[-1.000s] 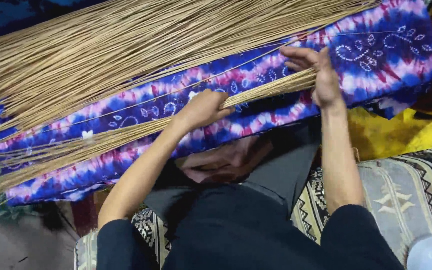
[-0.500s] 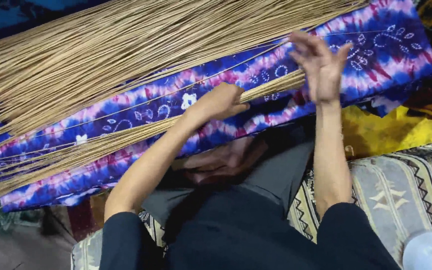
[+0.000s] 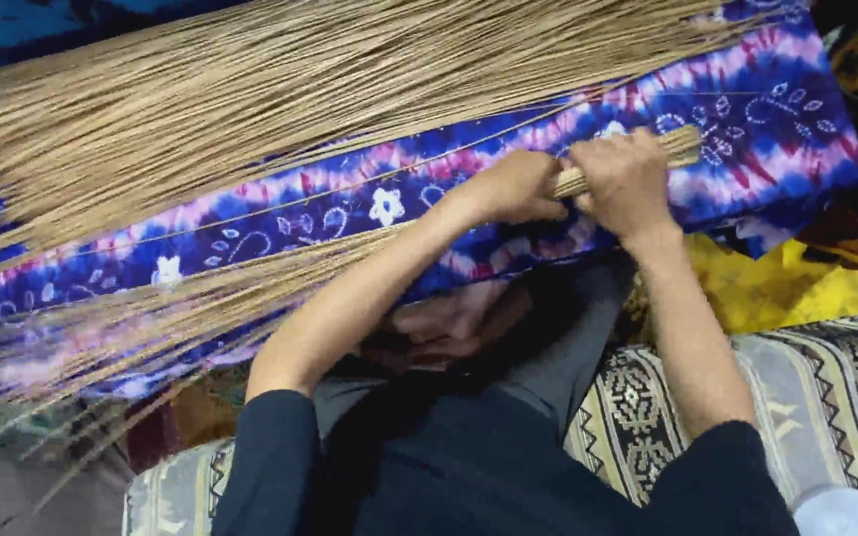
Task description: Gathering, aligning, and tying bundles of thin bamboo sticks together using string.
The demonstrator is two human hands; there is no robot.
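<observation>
A small bundle of thin tan sticks [image 3: 201, 298] lies across a blue, purple and pink tie-dye cloth [image 3: 747, 109], its loose tips fanning out to the left. My left hand [image 3: 513, 187] and my right hand [image 3: 623, 179] sit side by side, both closed around the bundle's thick end, which pokes out to the right of my right hand. A much larger heap of the same sticks [image 3: 300, 89] rests on the cloth just beyond my hands.
A yellow cloth [image 3: 777, 288] lies at the right under the tie-dye one. I sit on a patterned grey and black cushion [image 3: 826, 397]. A bare foot [image 3: 449, 323] shows under my forearms. Dark patterned fabric fills the top right corner.
My right hand, open above the bundle's end half a second ago, has come down and closed on it beside my left hand. The bundle's end has shifted right.
</observation>
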